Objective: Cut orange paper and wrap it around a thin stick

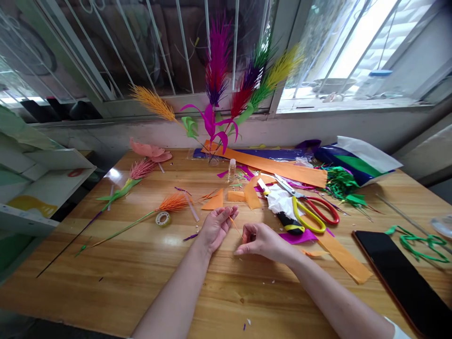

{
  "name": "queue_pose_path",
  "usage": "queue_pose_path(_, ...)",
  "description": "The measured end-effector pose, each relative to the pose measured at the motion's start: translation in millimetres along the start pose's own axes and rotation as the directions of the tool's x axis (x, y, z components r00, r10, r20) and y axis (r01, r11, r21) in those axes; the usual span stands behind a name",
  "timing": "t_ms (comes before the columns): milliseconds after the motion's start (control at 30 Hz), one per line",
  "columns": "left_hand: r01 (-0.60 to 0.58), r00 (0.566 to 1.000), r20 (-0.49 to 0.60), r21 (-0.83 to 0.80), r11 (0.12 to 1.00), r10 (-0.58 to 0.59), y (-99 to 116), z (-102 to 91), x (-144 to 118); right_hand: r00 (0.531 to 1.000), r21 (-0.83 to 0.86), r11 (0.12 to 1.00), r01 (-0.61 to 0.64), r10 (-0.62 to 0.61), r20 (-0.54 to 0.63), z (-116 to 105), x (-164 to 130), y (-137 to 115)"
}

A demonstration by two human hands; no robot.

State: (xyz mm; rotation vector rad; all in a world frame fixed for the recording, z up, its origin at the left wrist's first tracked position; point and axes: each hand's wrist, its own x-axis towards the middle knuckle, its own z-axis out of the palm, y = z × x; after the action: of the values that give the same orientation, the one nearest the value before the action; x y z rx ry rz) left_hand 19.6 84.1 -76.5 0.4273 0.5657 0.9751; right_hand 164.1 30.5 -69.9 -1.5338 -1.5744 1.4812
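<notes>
A thin orange paper strip [236, 227] stretches between my two hands over the middle of the table. My left hand [218, 228] pinches its upper end, palm partly turned up. The fingers of my right hand [257, 239] are closed on the lower end. Just beyond lie several orange crepe paper pieces [213, 201] and a small clear bottle [231, 170] with a white cap. To the left rest an orange bristly paper flower [173, 202] on a green stem and a roll of tape [163, 219].
Scissors with red and yellow handles [310, 212] and a black-and-yellow cutter [291, 223] lie right of my hands. A phone [399, 278] is at the right edge. Colourful paper plumes [217, 61] stand at the back by the window. A pink paper flower [143, 168] lies left.
</notes>
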Motion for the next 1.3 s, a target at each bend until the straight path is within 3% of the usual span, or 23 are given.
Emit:
queue_pose_path(200,0.026,0.999,0.035,0.019,0.999,-0.027,-1.2,1.8,-1.5,0.989,0.176,0.978,0.108,-0.124,0.082,-10.0,-3.5,-4.7)
queue_pose_path(467,0.033,0.999,0.008,0.053,0.998,-0.034,-7.8,1.1,-0.5,1.0,0.3,0.954,-0.012,0.01,0.007,-6.5,4.0,-2.8)
queue_pose_path(700,-0.055,0.997,-0.059,-0.003,0.998,0.055,1.6,-4.2,2.6,0.999,0.257,0.965,-0.047,0.05,-0.004,-9.4,4.2,2.6)
queue_pose_path(867,0.047,0.993,0.099,0.201,0.979,-0.068,2.5,0.6,-5.2,0.999,0.306,0.951,-0.052,0.052,0.01,-17.9,3.1,7.6)
queue_pose_path(933,0.038,0.991,0.111,0.286,0.957,-0.073,-1.3,2.4,-6.0,0.999,0.308,0.95,-0.045,0.041,0.02,-19.3,2.3,7.9)
queue_pose_path(1000,0.01,0.997,0.07,0.301,0.953,-0.033,-5.7,2.9,-4.6,0.999,0.298,0.954,-0.038,0.03,0.03,-19.1,1.7,7.0)
queue_pose_path(1133,0.035,0.996,-0.083,0.174,0.984,-0.021,-12.4,3.1,-0.7,0.999,0.254,0.966,-0.038,0.03,0.034,-16.2,1.5,3.9)
queue_pose_path(1300,-0.014,0.993,-0.114,0.09,0.996,0.024,-17.3,5.1,-1.2,0.998,0.039,0.999,-0.026,0.028,-0.06,-13.2,-0.2,-1.2)
